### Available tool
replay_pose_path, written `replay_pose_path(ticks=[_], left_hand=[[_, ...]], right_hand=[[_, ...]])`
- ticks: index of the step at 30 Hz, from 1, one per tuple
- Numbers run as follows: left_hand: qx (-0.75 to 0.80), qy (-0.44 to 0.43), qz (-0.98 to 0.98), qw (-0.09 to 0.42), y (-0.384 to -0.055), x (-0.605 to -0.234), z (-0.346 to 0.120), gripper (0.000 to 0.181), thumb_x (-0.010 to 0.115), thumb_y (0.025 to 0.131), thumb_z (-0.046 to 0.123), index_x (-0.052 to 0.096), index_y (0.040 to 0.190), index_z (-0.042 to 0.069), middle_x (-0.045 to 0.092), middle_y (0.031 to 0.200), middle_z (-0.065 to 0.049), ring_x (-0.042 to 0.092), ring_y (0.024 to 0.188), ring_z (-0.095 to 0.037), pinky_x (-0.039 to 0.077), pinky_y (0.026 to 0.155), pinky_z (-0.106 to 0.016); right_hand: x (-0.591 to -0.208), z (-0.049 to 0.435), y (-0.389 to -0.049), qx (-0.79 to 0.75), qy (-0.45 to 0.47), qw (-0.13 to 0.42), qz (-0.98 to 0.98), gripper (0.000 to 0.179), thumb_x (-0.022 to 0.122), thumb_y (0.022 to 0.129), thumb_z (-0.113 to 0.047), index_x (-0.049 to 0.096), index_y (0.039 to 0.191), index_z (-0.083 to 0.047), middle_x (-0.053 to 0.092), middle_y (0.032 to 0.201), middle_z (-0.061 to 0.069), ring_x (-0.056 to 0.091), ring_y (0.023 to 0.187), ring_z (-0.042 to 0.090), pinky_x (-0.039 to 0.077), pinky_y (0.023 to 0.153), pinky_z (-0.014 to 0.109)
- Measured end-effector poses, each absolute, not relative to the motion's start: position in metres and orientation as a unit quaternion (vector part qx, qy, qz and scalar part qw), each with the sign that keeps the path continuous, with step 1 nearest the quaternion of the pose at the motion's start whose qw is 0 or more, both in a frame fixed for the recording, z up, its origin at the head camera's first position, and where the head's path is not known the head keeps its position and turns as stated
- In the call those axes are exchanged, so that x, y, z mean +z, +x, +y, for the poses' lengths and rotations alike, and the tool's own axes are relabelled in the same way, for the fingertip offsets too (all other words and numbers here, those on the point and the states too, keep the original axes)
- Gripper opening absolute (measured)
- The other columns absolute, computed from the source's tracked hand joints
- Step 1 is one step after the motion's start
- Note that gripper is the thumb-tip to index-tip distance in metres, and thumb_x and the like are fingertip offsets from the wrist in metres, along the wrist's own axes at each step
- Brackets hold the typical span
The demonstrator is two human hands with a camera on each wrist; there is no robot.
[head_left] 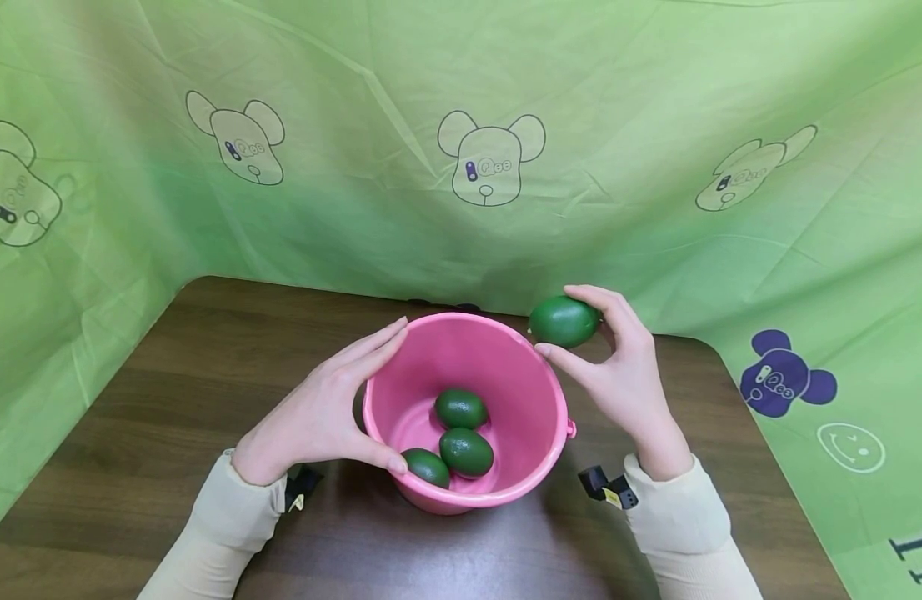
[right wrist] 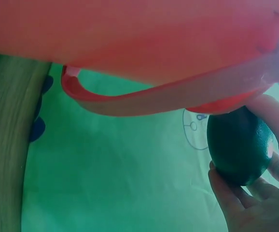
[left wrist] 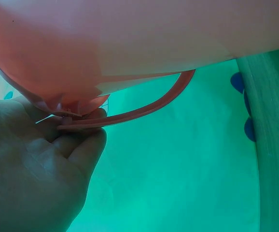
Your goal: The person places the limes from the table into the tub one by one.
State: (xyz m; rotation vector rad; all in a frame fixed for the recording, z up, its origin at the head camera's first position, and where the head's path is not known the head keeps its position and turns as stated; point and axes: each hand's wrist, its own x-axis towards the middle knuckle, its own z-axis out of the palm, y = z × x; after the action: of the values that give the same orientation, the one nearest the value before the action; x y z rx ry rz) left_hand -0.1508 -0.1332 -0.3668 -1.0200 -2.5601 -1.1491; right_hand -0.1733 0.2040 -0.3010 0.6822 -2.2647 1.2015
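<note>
A pink bucket (head_left: 506,392) stands upright on the table, with several dark green avocados in view. Three of them lie inside it, one avocado (head_left: 461,408) farther back, another (head_left: 467,452) in the middle and a third (head_left: 427,467) against the near left wall. My left hand (head_left: 322,408) holds the bucket's left side, thumb at the near rim; in the left wrist view its fingers curl by the handle joint. Beyond the right rim, my right hand (head_left: 618,358) grips one more avocado (head_left: 564,322) between thumb and fingers, above table height.
The bucket's pink handle (right wrist: 144,101) hangs down on its far side. Brown wood-grain table (head_left: 198,367) lies beneath, with a green printed cloth (head_left: 356,225) rising behind it and at both sides. Small dark round things (head_left: 467,307) show at the table's back edge.
</note>
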Motion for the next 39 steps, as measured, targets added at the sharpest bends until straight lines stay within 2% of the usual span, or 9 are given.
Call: replay_pose_path(ticks=[4, 9, 16, 21, 25, 29, 35, 39], left_hand=[[-0.384, -0.341, -0.855, 0.077, -0.151, -0.367, -0.133, 0.132, 0.095, 0.058, 0.059, 0.026, 0.163, 0.020, 0.015, 0.167, 0.013, 0.022, 0.150, -0.015, 0.037, 0.112, -0.049], [-0.384, -0.340, -0.855, 0.078, -0.151, -0.367, -0.133, 0.133, 0.096, 0.057, 0.059, 0.026, 0.163, 0.020, 0.015, 0.167, 0.013, 0.022, 0.150, -0.014, 0.036, 0.113, -0.049], [-0.385, -0.338, -0.855, 0.076, -0.151, -0.368, -0.133, 0.133, 0.097, 0.056, 0.058, 0.026, 0.163, 0.020, 0.015, 0.167, 0.013, 0.022, 0.150, -0.014, 0.037, 0.112, -0.049], [-0.382, -0.340, -0.855, 0.079, -0.152, -0.368, -0.133, 0.133, 0.094, 0.057, 0.062, 0.026, 0.163, 0.021, 0.015, 0.167, 0.013, 0.022, 0.150, -0.014, 0.037, 0.112, -0.048], [-0.382, -0.342, -0.855, 0.081, -0.152, -0.368, -0.134, 0.132, 0.091, 0.058, 0.067, 0.025, 0.163, 0.021, 0.015, 0.167, 0.013, 0.022, 0.150, -0.013, 0.037, 0.112, -0.047], [-0.385, -0.341, -0.854, 0.079, -0.152, -0.368, -0.134, 0.132, 0.093, 0.058, 0.065, 0.025, 0.163, 0.021, 0.015, 0.167, 0.013, 0.022, 0.150, -0.014, 0.037, 0.112, -0.048], [-0.386, -0.340, -0.854, 0.079, -0.152, -0.369, -0.134, 0.133, 0.097, 0.057, 0.057, 0.026, 0.163, 0.021, 0.016, 0.167, 0.013, 0.022, 0.150, -0.015, 0.037, 0.112, -0.049], [-0.385, -0.340, -0.854, 0.079, -0.152, -0.369, -0.134, 0.133, 0.095, 0.057, 0.060, 0.026, 0.163, 0.021, 0.015, 0.167, 0.013, 0.022, 0.150, -0.014, 0.037, 0.112, -0.049]], right_hand=[[-0.308, 0.207, -0.177, 0.444, 0.257, 0.241, -0.824, 0.073, 0.088, 0.069, 0.014, 0.062, 0.135, -0.002, 0.059, 0.131, 0.010, 0.058, 0.112, 0.015, 0.049, 0.094, 0.021], [-0.319, 0.214, -0.185, 0.446, 0.264, 0.236, -0.822, 0.079, 0.091, 0.068, 0.009, 0.063, 0.138, -0.016, 0.059, 0.134, 0.000, 0.058, 0.115, 0.019, 0.050, 0.095, 0.024], [-0.320, 0.215, -0.183, 0.452, 0.278, 0.223, -0.818, 0.083, 0.093, 0.068, 0.005, 0.062, 0.140, -0.022, 0.058, 0.134, -0.002, 0.058, 0.116, 0.023, 0.051, 0.094, 0.027], [-0.312, 0.206, -0.175, 0.459, 0.284, 0.222, -0.812, 0.081, 0.092, 0.067, 0.010, 0.063, 0.138, -0.015, 0.059, 0.132, 0.001, 0.058, 0.116, 0.023, 0.051, 0.094, 0.026], [-0.300, 0.195, -0.165, 0.462, 0.294, 0.229, -0.805, 0.076, 0.090, 0.066, 0.015, 0.063, 0.134, -0.003, 0.060, 0.129, 0.010, 0.058, 0.115, 0.022, 0.050, 0.094, 0.024], [-0.292, 0.188, -0.158, 0.462, 0.303, 0.228, -0.801, 0.072, 0.088, 0.064, 0.018, 0.063, 0.130, 0.004, 0.061, 0.127, 0.016, 0.058, 0.115, 0.021, 0.050, 0.095, 0.025], [-0.290, 0.184, -0.153, 0.460, 0.315, 0.228, -0.798, 0.071, 0.089, 0.063, 0.018, 0.064, 0.128, 0.006, 0.062, 0.127, 0.017, 0.058, 0.117, 0.022, 0.049, 0.096, 0.026], [-0.289, 0.181, -0.150, 0.455, 0.323, 0.228, -0.798, 0.071, 0.090, 0.062, 0.017, 0.064, 0.127, 0.006, 0.062, 0.127, 0.017, 0.058, 0.118, 0.023, 0.049, 0.098, 0.027]])
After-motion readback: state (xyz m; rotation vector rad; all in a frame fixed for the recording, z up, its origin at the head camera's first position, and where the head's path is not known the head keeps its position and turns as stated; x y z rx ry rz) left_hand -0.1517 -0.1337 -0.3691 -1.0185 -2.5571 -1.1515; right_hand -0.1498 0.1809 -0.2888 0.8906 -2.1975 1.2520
